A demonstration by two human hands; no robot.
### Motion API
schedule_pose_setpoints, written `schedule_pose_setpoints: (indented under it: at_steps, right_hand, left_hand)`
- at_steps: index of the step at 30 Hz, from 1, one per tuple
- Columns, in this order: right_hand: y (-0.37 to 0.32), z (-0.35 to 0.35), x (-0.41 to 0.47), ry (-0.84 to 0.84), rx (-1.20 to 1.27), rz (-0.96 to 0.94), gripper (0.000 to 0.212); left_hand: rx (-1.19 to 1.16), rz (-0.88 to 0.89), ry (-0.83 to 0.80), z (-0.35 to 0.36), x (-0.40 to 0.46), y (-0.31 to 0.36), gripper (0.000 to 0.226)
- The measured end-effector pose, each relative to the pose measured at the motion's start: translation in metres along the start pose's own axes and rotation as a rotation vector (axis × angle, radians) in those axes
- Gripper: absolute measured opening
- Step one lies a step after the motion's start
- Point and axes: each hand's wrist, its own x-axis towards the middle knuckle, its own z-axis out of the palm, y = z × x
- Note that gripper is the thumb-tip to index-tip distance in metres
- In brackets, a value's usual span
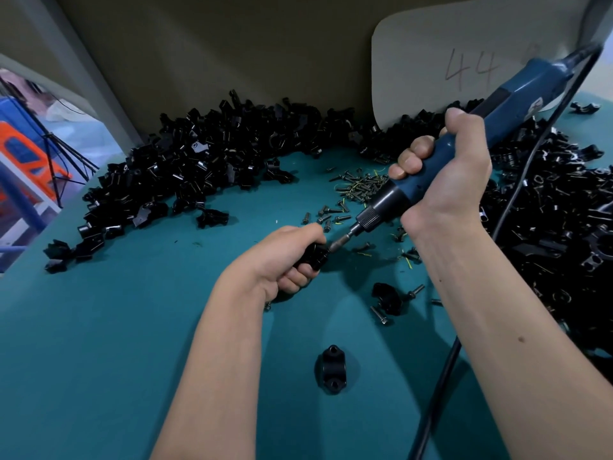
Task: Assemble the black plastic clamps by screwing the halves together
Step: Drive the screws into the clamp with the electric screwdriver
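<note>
Driving a screw, by the look of it. Head view only: left hand (282, 257) curls tight round a black clamp (315, 257), held just above the teal table (116, 327). Right hand (444, 174) is wrapped firmly round the blue electric screwdriver (491, 127), whose bit (341, 242) slants down-left and meets the clamp's right face. Whether a screw sits under the bit, cannot tell; it is hidden.

Handling judgement: the clamp looks like small rigid moulded plastic, light, not fragile, somewhat glossy so possibly slick. Best gripped round the curved body with the screw holes left clear, as the left hand does. The halves likely shift until the first screw bites, so squeeze them together. Over-torque could strip plastic threads.

Other parts: a lone clamp half (332, 369) lies near the table's front edge between the forearms, two holes up. Another black piece (386, 297) lies beside loose screws (379, 315) near the right forearm. The screw pile (361, 187) sits beyond the hands. Heaps of clamp parts (199, 167) ring the back and right. The tool's cord (444, 376) runs down past the right arm.

Writing: a pale board (447, 61) at the back has "44" handwritten; a small sticker on the screwdriver is unreadable. No brand legible.
</note>
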Motion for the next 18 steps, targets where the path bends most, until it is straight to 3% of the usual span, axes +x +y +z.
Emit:
schedule_pose_setpoints:
  at_steps: [18]
  right_hand:
    - [0.0042,0.0013,-0.0037,-0.030,-0.027,-0.017,0.026]
  left_hand:
    - [0.007,0.000,-0.038,-0.0028,-0.0006,-0.0004,0.027]
